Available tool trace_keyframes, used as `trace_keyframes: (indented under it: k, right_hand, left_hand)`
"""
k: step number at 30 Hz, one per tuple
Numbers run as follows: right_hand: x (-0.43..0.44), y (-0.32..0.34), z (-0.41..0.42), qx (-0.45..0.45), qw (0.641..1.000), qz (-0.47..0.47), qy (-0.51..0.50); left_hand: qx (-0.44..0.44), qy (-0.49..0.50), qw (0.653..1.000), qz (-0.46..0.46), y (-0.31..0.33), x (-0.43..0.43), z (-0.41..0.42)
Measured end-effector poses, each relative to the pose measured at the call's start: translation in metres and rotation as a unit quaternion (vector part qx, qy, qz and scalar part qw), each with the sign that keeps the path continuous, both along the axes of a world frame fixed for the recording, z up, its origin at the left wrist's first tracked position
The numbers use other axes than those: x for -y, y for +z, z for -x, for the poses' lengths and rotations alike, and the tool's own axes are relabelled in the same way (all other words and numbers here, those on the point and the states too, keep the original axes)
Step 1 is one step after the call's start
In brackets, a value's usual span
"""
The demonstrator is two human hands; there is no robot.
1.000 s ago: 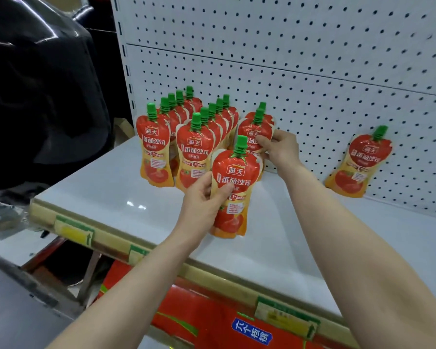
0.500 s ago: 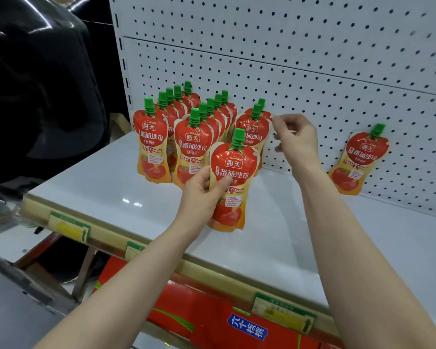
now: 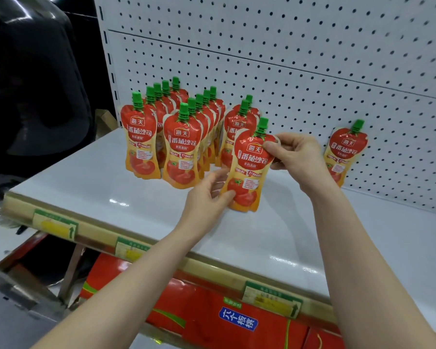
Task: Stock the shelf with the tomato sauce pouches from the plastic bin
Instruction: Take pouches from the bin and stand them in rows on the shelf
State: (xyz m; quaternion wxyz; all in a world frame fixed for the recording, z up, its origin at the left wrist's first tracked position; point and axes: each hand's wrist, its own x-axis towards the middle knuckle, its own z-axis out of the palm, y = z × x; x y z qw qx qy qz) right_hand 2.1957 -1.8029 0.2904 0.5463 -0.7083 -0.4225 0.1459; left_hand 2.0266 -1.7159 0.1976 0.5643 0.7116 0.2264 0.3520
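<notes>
A pouch (image 3: pixel 248 167) is held upright over the white shelf (image 3: pixel 275 238), just in front of the third row. It is gripped at its lower left edge by the left hand (image 3: pixel 207 200), fingers curled behind it, and pinched at its upper right corner by the right hand (image 3: pixel 296 157), thumb on the front. The pouch is seen to be waisted in shape, red at the top with a white-lettered label, fading to orange-yellow below, with tomatoes printed near the base and a ribbed green cap (image 3: pixel 262 125) on the spout. Its bottom edge is just above or touching the shelf; which cannot be told. To the left, two full rows (image 3: pixel 179 137) of matching pouches are stood upright. One lone pouch (image 3: pixel 345 152) is leaned against the pegboard (image 3: pixel 312 71) at the right, well apart.
</notes>
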Motion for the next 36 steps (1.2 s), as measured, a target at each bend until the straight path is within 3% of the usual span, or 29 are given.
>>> trace_keyframes:
  k: [6, 16, 26, 36]
  right_hand:
    - [-0.029, -0.013, -0.009, 0.022, 0.998, -0.024, -0.046]
    - [-0.073, -0.023, -0.023, 0.066, 0.996, -0.026, -0.049]
    - [-0.078, -0.024, -0.026, 0.054, 0.998, -0.044, -0.001]
    - [0.005, -0.036, 0.012, 0.182, 0.977, 0.035, -0.106]
  left_hand:
    - [-0.093, -0.002, 0.991, -0.097, -0.01, -0.012, -0.022]
    - [-0.168, 0.041, 0.978, -0.115, -0.019, -0.037, -0.054]
    - [-0.175, 0.051, 0.977, -0.111, -0.022, -0.043, -0.057]
    - [-0.062, 0.045, 0.991, -0.111, 0.008, -0.014, -0.008]
